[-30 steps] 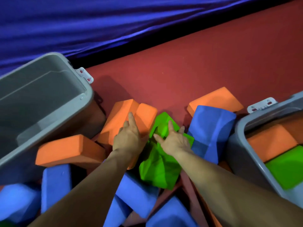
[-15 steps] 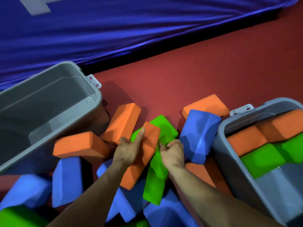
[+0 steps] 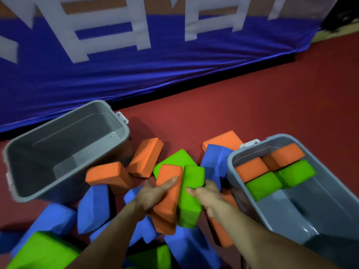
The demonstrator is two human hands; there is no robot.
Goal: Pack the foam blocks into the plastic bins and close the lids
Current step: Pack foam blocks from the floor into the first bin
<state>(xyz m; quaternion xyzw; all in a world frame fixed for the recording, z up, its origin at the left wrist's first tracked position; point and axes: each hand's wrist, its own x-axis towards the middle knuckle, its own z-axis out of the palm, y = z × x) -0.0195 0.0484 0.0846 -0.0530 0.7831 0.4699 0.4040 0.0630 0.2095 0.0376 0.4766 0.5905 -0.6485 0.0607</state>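
Note:
My left hand (image 3: 153, 194) grips an orange foam block (image 3: 169, 199), held on end above the pile. My right hand (image 3: 208, 195) grips a green foam block (image 3: 191, 195) pressed against the orange one. Both are lifted off the heap of blue, orange and green blocks on the red floor. An empty grey plastic bin (image 3: 64, 152) stands at the left. At the right, a second grey bin (image 3: 303, 214) holds two orange blocks (image 3: 252, 169) and two green blocks (image 3: 264, 184) at its far end. No lids are in view.
Loose blocks lie between the bins: orange ones (image 3: 145, 157), a blue one (image 3: 215, 162), a green one (image 3: 171, 159) behind the held pair, more blue (image 3: 93, 208) and green (image 3: 44, 251) near me. A blue padded mat (image 3: 136, 65) with white lettering borders the red floor (image 3: 233, 105).
Both hands closed on the orange and green blocks and lifted them up from the pile, side by side. The view tilted up, showing more of the mat and both bins.

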